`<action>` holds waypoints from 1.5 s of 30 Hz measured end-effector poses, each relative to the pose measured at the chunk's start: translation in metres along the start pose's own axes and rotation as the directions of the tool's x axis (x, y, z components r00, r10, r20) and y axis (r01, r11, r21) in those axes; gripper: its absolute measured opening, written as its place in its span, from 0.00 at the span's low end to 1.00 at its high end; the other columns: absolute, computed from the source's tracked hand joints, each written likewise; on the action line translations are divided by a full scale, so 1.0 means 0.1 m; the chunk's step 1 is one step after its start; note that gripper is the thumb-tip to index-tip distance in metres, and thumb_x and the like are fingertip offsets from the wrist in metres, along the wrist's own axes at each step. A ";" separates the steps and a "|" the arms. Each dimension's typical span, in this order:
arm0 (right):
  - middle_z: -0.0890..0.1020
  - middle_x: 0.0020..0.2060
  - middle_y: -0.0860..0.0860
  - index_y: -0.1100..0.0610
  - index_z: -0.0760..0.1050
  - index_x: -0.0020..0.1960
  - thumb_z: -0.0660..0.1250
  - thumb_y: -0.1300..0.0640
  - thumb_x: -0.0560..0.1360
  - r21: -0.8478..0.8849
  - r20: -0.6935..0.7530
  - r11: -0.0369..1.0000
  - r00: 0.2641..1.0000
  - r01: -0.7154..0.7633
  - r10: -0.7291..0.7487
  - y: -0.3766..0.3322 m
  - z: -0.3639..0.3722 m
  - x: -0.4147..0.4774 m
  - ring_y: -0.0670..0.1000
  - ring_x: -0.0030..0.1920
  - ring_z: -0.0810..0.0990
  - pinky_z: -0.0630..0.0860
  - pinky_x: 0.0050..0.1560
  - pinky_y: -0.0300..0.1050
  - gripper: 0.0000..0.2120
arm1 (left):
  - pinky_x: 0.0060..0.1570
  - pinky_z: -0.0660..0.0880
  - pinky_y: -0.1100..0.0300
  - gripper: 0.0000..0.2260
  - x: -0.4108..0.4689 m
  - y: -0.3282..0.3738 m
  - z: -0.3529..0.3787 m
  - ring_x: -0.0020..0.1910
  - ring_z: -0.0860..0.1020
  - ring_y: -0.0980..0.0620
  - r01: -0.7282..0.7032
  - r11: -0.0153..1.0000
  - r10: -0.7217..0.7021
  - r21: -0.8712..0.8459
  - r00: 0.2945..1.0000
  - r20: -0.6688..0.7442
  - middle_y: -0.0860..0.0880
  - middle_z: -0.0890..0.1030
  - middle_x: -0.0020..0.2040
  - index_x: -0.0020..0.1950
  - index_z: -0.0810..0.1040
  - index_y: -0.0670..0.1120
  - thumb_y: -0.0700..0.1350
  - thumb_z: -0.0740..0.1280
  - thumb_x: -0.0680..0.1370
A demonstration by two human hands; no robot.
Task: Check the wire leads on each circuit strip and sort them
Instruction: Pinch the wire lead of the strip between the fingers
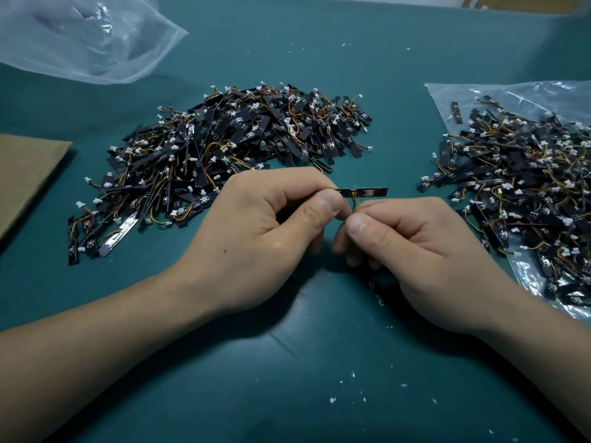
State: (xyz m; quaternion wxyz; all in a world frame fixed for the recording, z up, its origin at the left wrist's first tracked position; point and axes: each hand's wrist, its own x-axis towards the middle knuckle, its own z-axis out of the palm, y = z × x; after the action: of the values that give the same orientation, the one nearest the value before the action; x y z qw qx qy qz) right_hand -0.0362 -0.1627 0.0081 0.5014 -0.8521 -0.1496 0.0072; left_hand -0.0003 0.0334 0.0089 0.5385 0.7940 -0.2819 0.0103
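Black circuit strips (243, 135), orange-yellow leads (159, 220) (perhaps red too), white connectors (79, 204), teal mat (319, 362)

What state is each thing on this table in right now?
Left hand, pinching the end of one strip.
Right hand, pinching that strip's wires.
Middle pile, loose heap on the table.
Right pile, heaped mostly on a flat plastic bag.
Far bag, crumpled, looks empty.
Cardboard, lying flat.
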 end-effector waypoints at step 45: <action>0.77 0.27 0.52 0.56 0.74 0.33 0.61 0.51 0.77 0.054 -0.050 0.994 0.995 0.091 -0.089 -0.03 -0.05 -0.03 0.51 0.27 0.73 0.69 0.30 0.42 0.16 | 0.30 0.68 0.49 0.12 -0.02 0.07 -0.03 0.27 0.72 0.44 -0.019 1.000 0.017 0.008 0.988 0.156 0.46 0.74 0.26 0.36 0.79 0.47 0.39 0.64 0.78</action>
State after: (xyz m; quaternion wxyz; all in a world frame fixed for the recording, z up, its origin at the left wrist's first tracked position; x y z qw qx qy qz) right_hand -0.0393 -0.1669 0.0123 0.5283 -0.8301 -0.1757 -0.0313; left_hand -0.0046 0.0352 0.0156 0.5107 0.7924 -0.3303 -0.0457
